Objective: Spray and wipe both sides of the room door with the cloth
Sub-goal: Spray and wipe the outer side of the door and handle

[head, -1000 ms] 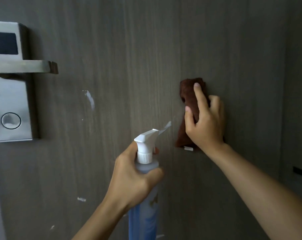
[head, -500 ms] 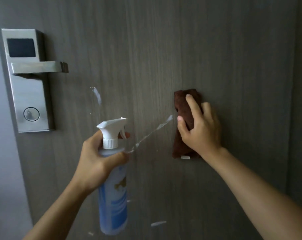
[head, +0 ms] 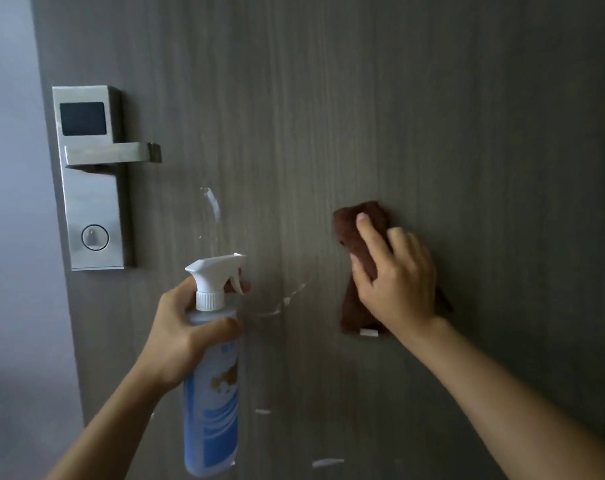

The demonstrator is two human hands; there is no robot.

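Grey-brown wood grain fills nearly the whole view: the door (head: 398, 116) stands close ahead, with a pale wall (head: 6, 202) along its left edge. On the door's left side sits a steel lock plate (head: 91, 216) with a dark reader panel, a lever handle (head: 112, 153) and a round keyhole cover. White foam streaks (head: 212, 202) mark the door beside the lock and lower down. The left hand (head: 183, 327) grips the neck of a blue spray bottle (head: 212, 400), a fingertip at the white trigger, nozzle aimed at the door. The right hand (head: 396, 282) presses a brown cloth (head: 358, 237) flat against the door, fingers curved over it, right of the bottle and apart from it.
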